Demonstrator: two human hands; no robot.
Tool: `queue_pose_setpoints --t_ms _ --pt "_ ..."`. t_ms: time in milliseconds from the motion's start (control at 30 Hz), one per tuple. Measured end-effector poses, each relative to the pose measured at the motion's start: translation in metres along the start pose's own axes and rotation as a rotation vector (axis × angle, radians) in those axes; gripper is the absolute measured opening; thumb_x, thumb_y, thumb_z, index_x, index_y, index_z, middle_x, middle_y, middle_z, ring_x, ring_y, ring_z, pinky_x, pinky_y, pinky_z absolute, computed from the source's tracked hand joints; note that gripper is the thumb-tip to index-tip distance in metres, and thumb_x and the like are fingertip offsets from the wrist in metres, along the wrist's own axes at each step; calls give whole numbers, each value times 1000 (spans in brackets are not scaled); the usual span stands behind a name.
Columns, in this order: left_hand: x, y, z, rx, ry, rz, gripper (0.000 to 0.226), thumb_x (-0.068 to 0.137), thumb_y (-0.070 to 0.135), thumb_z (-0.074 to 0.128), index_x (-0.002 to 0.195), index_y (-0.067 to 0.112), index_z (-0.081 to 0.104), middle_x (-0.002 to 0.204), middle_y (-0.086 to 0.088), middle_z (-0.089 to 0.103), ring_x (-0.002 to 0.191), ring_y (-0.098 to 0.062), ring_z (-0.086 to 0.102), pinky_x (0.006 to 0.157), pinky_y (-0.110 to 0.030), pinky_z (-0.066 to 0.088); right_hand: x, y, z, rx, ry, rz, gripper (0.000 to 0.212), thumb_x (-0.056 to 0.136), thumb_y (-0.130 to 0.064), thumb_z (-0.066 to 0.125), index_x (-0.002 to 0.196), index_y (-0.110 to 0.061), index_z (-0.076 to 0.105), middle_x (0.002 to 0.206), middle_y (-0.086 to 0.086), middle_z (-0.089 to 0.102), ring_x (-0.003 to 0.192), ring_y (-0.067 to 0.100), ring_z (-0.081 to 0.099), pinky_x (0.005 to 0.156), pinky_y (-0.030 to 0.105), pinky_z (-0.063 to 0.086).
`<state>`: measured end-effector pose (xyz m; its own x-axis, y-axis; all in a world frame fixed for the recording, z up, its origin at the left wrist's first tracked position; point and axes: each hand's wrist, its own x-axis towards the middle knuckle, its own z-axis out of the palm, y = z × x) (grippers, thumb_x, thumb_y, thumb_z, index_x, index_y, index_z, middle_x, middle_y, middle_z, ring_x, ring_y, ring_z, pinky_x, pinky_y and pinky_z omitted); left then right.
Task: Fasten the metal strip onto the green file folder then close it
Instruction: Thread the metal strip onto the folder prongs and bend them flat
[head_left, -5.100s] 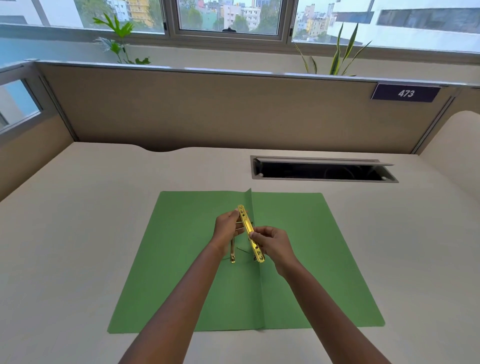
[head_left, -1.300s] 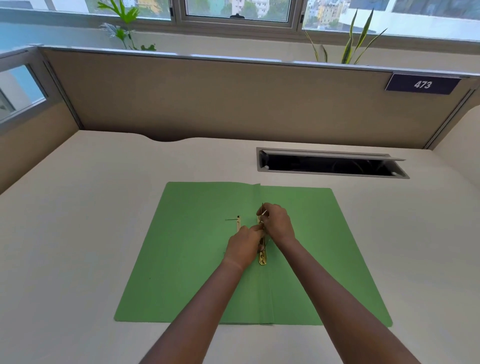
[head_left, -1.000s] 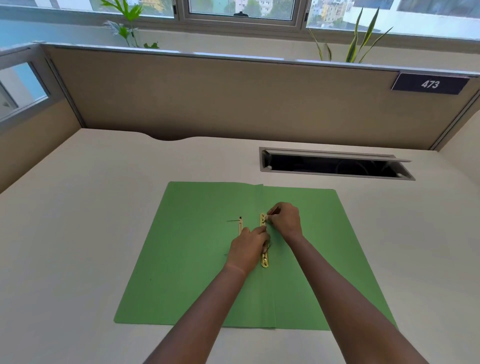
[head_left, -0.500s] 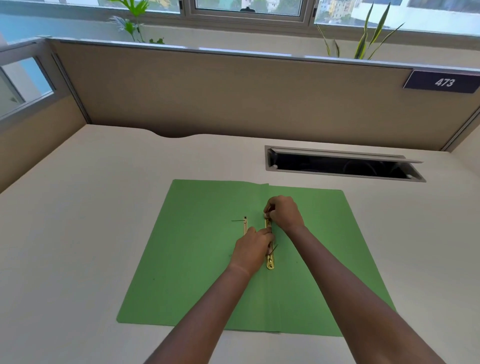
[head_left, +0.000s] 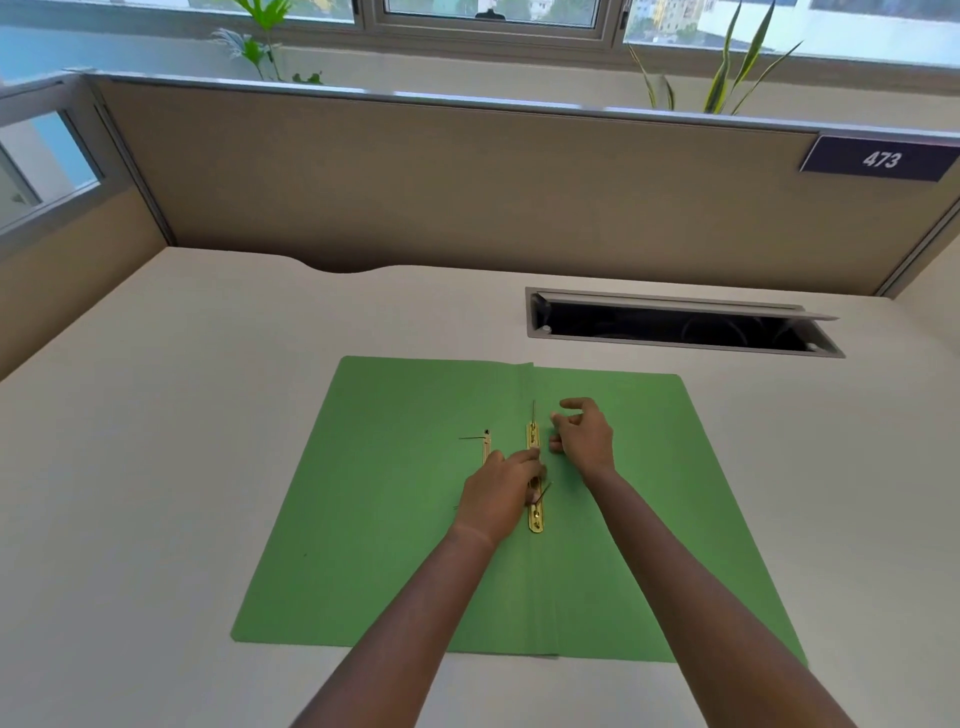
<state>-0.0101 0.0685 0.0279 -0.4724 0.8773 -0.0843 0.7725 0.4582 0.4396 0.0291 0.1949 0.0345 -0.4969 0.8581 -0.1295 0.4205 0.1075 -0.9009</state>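
The green file folder (head_left: 395, 519) lies open and flat on the desk. A gold metal strip (head_left: 534, 514) lies along its centre fold, with thin prongs sticking up at its far end and near its middle. My left hand (head_left: 498, 493) rests on the strip's middle, fingertips pressing it down. My right hand (head_left: 582, 436) hovers just right of the strip's far end, fingers loosely curled and holding nothing. A second gold piece (head_left: 486, 447) lies on the left flap, partly hidden by my left hand.
The beige desk (head_left: 156, 467) is bounded by partition walls at the back and left. An open cable slot (head_left: 675, 327) sits behind the folder at the right. A sign reading 473 (head_left: 880, 158) hangs on the back partition.
My right hand has let go of the strip's far end and moved a little to the right. My left hand stays pressed on the strip. Earlier both hands held the strip in the air.
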Motion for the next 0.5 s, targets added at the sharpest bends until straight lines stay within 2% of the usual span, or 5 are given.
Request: queue_pose_setpoints --t_ms 100,200,300,433,500 --pt "-1 -1 0 -60 14 -10 38 89 7 53 125 17 56 149 8 41 117 -25 48 89 -37 48 -31 13 -13 -17 -27 -55 16 90 1 49 101 3 61 80 5 59 58 15 55 56 19 50" --pt "-2 -2 1 -162 27 -8 36 88 5 54 123 15 58 148 7 42 124 -23 48 98 -37 45 -66 23 -21 -99 -137 -147 12 83 1 56 88 -6 65 75 1 61 68 20 58 64 24 51" --pt "-3 -1 1 -193 35 -5 33 91 5 51 122 12 59 149 4 41 130 -22 46 106 -39 41 -86 26 -21 -245 -263 -275 18 80 -4 66 97 -5 67 89 11 65 75 21 63 69 20 53" --pt "-3 1 1 -204 6 -14 37 89 8 54 126 12 55 150 4 38 132 -22 43 108 -38 38 -94 29 -20 -418 -190 -383 17 84 -11 63 98 -4 70 92 14 67 74 17 59 68 19 45" --pt "-3 1 0 -208 -8 -16 39 88 9 56 127 12 54 151 4 38 132 -23 42 108 -37 37 -99 32 -21 -435 -140 -388 17 86 -10 61 97 -2 71 89 16 68 75 21 60 67 25 45"
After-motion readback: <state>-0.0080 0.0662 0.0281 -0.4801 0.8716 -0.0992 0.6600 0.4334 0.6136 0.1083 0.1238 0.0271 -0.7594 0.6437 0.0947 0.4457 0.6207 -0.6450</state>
